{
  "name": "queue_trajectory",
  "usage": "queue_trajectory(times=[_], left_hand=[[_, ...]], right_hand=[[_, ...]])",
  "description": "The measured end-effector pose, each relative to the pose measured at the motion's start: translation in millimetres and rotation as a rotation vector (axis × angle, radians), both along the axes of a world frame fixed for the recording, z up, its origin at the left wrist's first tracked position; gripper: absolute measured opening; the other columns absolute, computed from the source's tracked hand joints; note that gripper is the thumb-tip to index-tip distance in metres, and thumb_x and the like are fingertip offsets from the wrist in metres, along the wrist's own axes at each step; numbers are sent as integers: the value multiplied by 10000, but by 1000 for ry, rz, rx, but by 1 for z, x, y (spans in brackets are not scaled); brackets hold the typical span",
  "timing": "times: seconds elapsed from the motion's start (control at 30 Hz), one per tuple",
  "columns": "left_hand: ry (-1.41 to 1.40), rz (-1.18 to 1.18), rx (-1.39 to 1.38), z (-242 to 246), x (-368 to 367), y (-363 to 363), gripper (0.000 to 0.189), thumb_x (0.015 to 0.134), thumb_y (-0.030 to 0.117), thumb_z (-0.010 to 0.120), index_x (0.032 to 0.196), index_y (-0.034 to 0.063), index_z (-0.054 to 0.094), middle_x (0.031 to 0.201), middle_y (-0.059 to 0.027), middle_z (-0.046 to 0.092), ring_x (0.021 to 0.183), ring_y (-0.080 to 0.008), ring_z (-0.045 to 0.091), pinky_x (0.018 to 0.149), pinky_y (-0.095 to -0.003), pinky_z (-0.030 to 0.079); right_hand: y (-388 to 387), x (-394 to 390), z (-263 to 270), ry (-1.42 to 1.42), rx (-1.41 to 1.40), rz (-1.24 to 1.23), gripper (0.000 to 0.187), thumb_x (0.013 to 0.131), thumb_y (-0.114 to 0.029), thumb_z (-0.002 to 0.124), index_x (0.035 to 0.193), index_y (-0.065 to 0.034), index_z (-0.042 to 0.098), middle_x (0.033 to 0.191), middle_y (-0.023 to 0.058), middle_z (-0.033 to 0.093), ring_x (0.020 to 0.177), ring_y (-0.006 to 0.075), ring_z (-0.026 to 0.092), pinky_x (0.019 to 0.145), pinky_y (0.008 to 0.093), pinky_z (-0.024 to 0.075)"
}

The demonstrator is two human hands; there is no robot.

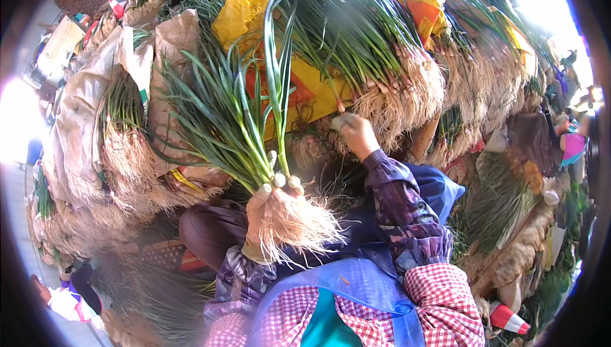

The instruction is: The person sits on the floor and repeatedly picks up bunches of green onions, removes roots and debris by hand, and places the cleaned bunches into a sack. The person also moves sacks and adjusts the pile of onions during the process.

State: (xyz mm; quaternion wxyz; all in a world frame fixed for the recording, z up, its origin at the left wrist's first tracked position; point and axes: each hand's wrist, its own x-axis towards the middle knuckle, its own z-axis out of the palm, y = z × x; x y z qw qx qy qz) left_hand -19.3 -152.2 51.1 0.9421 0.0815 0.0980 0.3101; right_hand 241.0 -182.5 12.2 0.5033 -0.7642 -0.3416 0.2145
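Note:
In my left hand (258, 211) is a bunch of green garlic plants (241, 139), gripped near the bulbs, with the leaves fanning away from me and pale roots hanging over my lap. My fingertips look covered with pale finger guards or tape. My right hand (355, 132) is at the base of a single plant with a reddish bulb (340, 107), its fingers bent; whether they close on it is not clear. Just beyond it lies a large pile of green garlic (353, 37) with long roots, resting on a yellow and red plastic sack (329, 89).
Brown sacking (174, 75) and a smaller garlic bundle (124, 118) lie at the left. More rooted bundles (477, 80) stretch to the right. A blue apron (343, 275) covers my front. A red and white cone (510, 317) is at the lower right. People are partly visible at the edges.

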Motion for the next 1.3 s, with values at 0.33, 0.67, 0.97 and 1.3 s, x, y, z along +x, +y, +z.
queue_trajectory(times=[0.33,0.67,0.97,1.3], left_hand=[[41,-117,46,9,-7,6,519,941,329,566,1370,56,462,1224,-119,580,1059,-226,583,864,-401,528],[300,-153,131,-28,4,13,321,955,189,594,1166,-52,571,849,-156,685,817,-288,685,771,-444,567],[284,-93,28,-20,3,9,227,957,177,576,1049,-28,608,842,-160,689,800,-280,685,776,-416,572],[-25,-49,95,5,2,-2,628,922,185,590,1492,105,339,1032,-15,553,985,-181,482,896,-340,438]], right_hand=[[26,9,59,-166,-215,95,324,832,-336,749,867,-20,687,731,132,677,661,206,671,606,348,523],[-16,-57,33,-87,-146,195,309,909,-322,668,930,-18,718,790,161,701,727,301,687,673,376,523],[19,-79,34,-189,-174,392,415,949,-457,560,968,-71,711,809,197,683,775,384,673,731,457,522],[7,-44,14,-287,-278,283,337,942,-365,567,919,-60,708,814,128,707,757,291,694,681,389,535]])
